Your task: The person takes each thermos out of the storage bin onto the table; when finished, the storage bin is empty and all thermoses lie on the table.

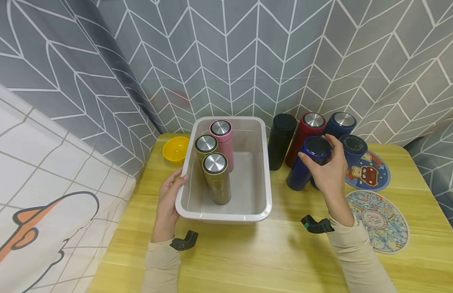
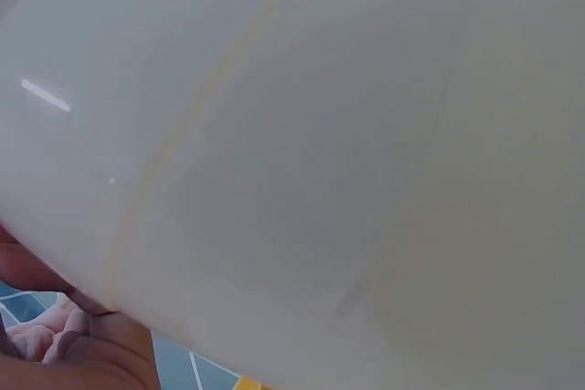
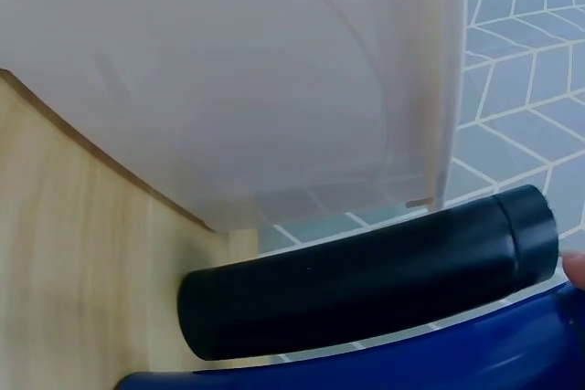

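Note:
My right hand (image 1: 330, 165) grips a glossy blue thermos flask (image 1: 299, 174) around its top, thumb on the near side. In the right wrist view the blue flask runs along the bottom, beside a black flask (image 3: 366, 276). A pale grey plastic tub (image 1: 263, 179) stands left of it. My left hand (image 1: 169, 199) holds the tub's left rim, thumb over the edge; the left wrist view is mostly filled by the tub's outer wall (image 2: 302, 162). Inside the tub stand a pink flask (image 1: 226, 150), an olive-green flask (image 1: 201, 152) and a bronze flask (image 1: 219, 189).
A red flask (image 1: 303, 132), a navy flask (image 1: 334, 126) and a dark-lidded blue flask (image 1: 352, 148) stand behind and beside my right hand. Two round mats (image 1: 380, 221) lie at the right. A yellow bowl (image 1: 176, 149) sits left of the tub on the wooden table (image 1: 226, 256).

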`<action>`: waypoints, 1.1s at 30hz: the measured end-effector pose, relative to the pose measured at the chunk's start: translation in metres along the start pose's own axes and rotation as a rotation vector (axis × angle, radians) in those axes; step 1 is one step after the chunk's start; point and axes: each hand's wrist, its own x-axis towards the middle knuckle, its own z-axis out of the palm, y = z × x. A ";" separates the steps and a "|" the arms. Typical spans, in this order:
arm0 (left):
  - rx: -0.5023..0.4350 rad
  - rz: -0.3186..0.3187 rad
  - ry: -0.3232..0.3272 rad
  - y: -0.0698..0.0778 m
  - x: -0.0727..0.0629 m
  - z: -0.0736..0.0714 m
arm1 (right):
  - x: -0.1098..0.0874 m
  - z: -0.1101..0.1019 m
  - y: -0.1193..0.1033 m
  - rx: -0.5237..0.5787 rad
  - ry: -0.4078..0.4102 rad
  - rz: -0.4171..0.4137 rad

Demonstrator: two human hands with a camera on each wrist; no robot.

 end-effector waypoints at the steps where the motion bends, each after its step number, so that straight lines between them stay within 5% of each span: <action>1: 0.002 -0.001 -0.001 0.000 0.000 0.000 | 0.000 0.000 -0.001 -0.014 0.004 -0.013; 13: -0.001 0.000 -0.017 -0.001 0.001 -0.001 | -0.004 0.002 -0.023 -0.047 0.091 -0.281; 22: 0.000 0.008 -0.023 -0.001 0.002 -0.002 | 0.004 0.003 -0.068 -0.022 -0.327 -0.214; 33: -0.001 -0.012 -0.034 0.001 0.001 -0.002 | 0.015 0.047 -0.097 0.075 -0.578 -0.267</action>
